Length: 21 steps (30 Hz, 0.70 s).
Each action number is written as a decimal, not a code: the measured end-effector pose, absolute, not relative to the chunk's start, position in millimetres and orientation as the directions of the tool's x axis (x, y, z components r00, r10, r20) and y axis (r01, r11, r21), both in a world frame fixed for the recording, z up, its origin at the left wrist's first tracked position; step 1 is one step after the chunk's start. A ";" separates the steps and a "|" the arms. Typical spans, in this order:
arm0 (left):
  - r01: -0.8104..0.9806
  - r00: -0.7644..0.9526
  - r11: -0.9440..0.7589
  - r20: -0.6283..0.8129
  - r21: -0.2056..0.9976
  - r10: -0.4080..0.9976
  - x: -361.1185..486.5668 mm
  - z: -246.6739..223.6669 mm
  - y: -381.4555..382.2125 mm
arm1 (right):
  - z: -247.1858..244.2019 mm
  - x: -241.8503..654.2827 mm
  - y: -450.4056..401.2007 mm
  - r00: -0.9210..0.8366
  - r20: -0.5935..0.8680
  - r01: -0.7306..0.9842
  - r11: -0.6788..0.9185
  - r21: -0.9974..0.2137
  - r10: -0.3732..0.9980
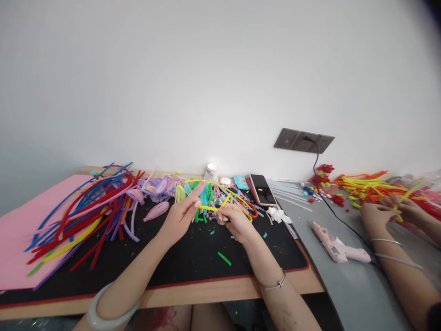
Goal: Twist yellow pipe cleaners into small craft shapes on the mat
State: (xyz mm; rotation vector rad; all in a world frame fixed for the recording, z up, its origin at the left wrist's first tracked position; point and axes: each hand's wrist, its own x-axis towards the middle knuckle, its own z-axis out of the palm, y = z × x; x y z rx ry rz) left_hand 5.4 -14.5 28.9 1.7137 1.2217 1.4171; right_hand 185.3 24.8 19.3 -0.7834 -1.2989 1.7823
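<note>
A bright yellow pipe cleaner stretches between my two hands above the black mat. My left hand pinches its left end, thumb uppermost. At the other end, my right hand has its fingers closed around it, and another short yellow piece rises beside the fingertips. Just behind my hands lies a jumble of cut pipe cleaners in green, teal, purple and yellow. A loose green piece rests on the mat below my right hand.
Long pipe cleaners spread over a pink sheet at left. A cup and a phone stand behind. On the grey table at right are a corded pink glue gun and another person's hands holding yellow pipe cleaner.
</note>
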 end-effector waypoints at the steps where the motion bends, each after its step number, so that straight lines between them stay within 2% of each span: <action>1: 0.267 0.005 -0.390 0.403 0.881 0.915 6.0 28.0 -14.5 | 20.5 185.0 24.2 -0.518 -0.050 -0.257 -0.211 -0.943 0.854; 5: 0.291 0.007 -0.385 0.401 0.876 0.916 7.7 25.0 -15.2 | 25.1 184.4 22.2 -0.552 -0.071 -0.330 -0.296 -0.897 0.831; 8: 0.360 -0.013 -0.428 0.463 0.829 0.886 7.5 24.1 -16.6 | 24.5 184.6 22.9 -0.605 -0.064 -0.355 -0.342 -0.870 0.793; 13: 0.434 -0.119 -0.469 0.565 0.769 0.817 6.3 23.7 -18.8 | 20.3 183.1 25.6 -0.693 -0.111 -0.345 -0.463 -0.816 0.712; 16: 0.472 -0.131 -0.481 0.598 0.739 0.791 5.9 21.8 -19.8 | 19.6 182.1 25.6 -0.711 -0.127 -0.323 -0.481 -0.815 0.691; 19: 0.518 -0.101 -0.477 0.605 0.710 0.790 3.1 20.0 -18.1 | 18.9 184.0 25.6 -0.649 -0.080 -0.293 -0.346 -0.891 0.757; 21: 0.502 -0.055 -0.439 0.534 0.745 0.844 -1.5 22.1 -14.4 | 18.7 187.0 26.6 -0.532 0.002 -0.197 -0.121 -0.973 0.847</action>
